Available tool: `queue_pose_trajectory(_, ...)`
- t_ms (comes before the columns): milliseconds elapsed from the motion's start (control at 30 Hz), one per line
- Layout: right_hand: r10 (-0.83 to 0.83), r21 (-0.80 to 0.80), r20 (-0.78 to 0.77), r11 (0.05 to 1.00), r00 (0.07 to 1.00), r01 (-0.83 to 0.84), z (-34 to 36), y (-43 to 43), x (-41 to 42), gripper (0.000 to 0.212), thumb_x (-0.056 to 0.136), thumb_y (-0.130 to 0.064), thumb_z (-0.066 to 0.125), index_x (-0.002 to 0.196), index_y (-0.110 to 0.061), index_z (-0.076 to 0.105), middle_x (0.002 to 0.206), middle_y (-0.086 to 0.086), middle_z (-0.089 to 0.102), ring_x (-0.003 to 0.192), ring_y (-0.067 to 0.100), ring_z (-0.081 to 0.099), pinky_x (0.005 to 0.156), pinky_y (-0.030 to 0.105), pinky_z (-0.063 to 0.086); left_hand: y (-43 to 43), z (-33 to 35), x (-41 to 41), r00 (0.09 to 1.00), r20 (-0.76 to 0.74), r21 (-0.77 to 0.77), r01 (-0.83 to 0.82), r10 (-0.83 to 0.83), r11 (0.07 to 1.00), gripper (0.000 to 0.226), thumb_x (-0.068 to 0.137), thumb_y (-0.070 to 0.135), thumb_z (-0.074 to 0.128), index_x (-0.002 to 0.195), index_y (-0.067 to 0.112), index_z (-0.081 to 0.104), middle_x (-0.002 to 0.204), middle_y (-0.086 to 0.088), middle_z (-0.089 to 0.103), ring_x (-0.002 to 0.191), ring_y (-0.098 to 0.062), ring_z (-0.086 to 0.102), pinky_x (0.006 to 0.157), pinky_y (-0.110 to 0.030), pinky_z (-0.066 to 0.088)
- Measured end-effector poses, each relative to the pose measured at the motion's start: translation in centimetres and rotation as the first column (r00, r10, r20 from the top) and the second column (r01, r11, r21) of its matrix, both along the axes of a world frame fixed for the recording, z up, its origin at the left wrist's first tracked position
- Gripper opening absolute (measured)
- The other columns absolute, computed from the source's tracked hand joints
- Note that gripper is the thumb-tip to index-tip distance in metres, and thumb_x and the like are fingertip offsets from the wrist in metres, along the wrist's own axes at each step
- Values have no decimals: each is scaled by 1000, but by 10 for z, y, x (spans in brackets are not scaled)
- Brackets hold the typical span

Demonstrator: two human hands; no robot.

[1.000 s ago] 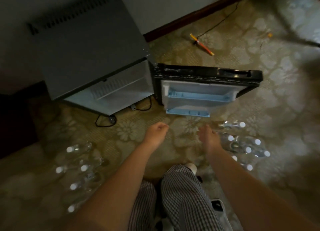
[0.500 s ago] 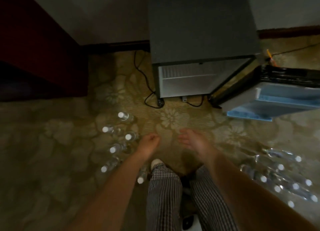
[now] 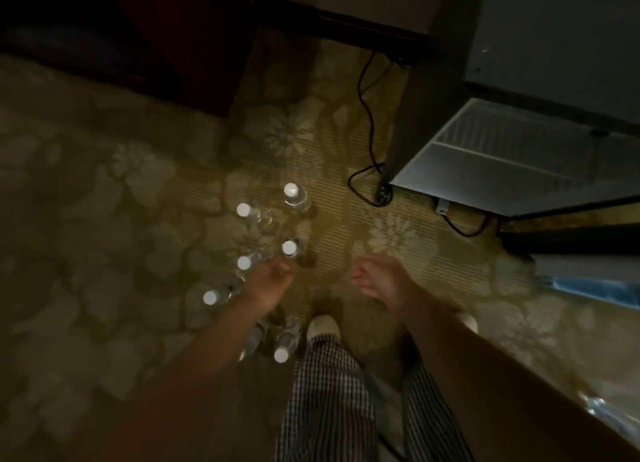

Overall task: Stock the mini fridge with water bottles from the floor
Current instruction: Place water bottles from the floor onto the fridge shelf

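Observation:
Several clear water bottles (image 3: 294,195) with white caps stand on the patterned carpet left of centre. My left hand (image 3: 268,281) hangs just above and beside the middle ones, fingers loosely curled, holding nothing. My right hand (image 3: 381,281) is out in front over bare carpet, fingers relaxed and empty. The grey mini fridge (image 3: 554,28) stands at the upper right with its white interior (image 3: 512,163) exposed. The lower edge of its open door (image 3: 588,278) shows at the right edge.
A black power cable (image 3: 367,122) loops on the carpet left of the fridge. Dark wooden furniture (image 3: 173,28) fills the upper left. My checked trouser legs (image 3: 329,392) and a white slipper (image 3: 323,326) are at the bottom centre. A plastic-wrapped bottle pack (image 3: 609,413) peeks in at the lower right.
My view has swung left and down: the fridge slid toward the right edge and the left group of bottles moved to centre. My left hand has come closer to those bottles.

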State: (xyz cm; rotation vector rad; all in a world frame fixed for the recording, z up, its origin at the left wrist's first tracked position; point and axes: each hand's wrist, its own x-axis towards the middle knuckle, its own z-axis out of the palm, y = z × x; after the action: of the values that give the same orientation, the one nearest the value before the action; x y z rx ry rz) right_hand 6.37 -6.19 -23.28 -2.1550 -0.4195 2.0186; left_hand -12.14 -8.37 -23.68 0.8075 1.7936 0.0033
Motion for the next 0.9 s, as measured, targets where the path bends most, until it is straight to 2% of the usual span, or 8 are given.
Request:
queue_pose_trajectory(133,170,115,77,977,982,-178,-51,23,-12,27,94,-9,51,119,-1,59,93,10,60,65,11,55,53,12,47,-15,-56,-2,997,-4,2,-83,83,997,21,96,19,49,108,6,59,104,-13,60,103,-27,56,88,-35,44)
queue_pose_trajectory(200,385,211,161,886,909,-413,-73,32,-17,24,91,-8,53,113,-6,63,92,8,59,66,13,56,49,13,45,-24,-85,-2,997,-19,-6,-73,73,997,25,95,20,49,112,5,57,110,-17,61,107,-31,57,91,-36,44)
queue_pose_trajectory(333,700,245,357,568,618,-786,-118,40,-35,24,90,-16,55,113,-14,62,110,8,63,104,25,59,81,27,43,-36,-137,-3,996,-82,46,-40,44,998,34,93,24,52,125,13,52,123,-12,59,116,-31,54,101,-36,41)
queue_pose_trajectory(433,743,333,380,445,550,-831,-151,36,-53,34,88,-22,60,121,-16,57,119,9,62,112,28,58,95,36,46,-37,-164,-1,983,-13,128,-179,182,976,43,91,13,56,132,10,44,130,-11,54,123,-29,49,104,-36,39)
queue_pose_trajectory(533,783,462,433,232,446,-856,-184,33,-72,46,87,-26,61,130,-20,48,123,10,62,114,29,58,96,44,47,-37,-198,-3,982,-2,201,-185,189,962,59,88,14,61,141,12,34,138,-12,48,129,-30,45,110,-43,36)
queue_pose_trajectory(767,685,342,727,-431,-55,-835,-223,54,-98,42,91,-35,53,131,-27,43,127,8,57,113,29,57,88,37,46,-35,-256,-6,971,65,371,-236,229,898,78,81,9,68,144,18,24,138,2,46,128,-13,44,106,-34,39)
queue_pose_trajectory(833,676,360,732,-483,-79,-798,-225,62,-97,37,91,-36,53,125,-24,46,123,9,58,111,29,57,84,37,46,-32,-266,-5,965,97,406,-260,242,876,75,81,7,68,142,17,26,134,5,47,123,-9,45,101,-28,41)
queue_pose_trajectory(900,730,448,683,-437,-16,-780,-229,72,-91,35,90,-34,55,122,-20,48,120,9,60,109,28,58,86,38,48,-24,-278,-1,957,120,484,-289,265,826,73,78,4,70,139,17,32,132,3,52,120,-8,51,102,-31,45)
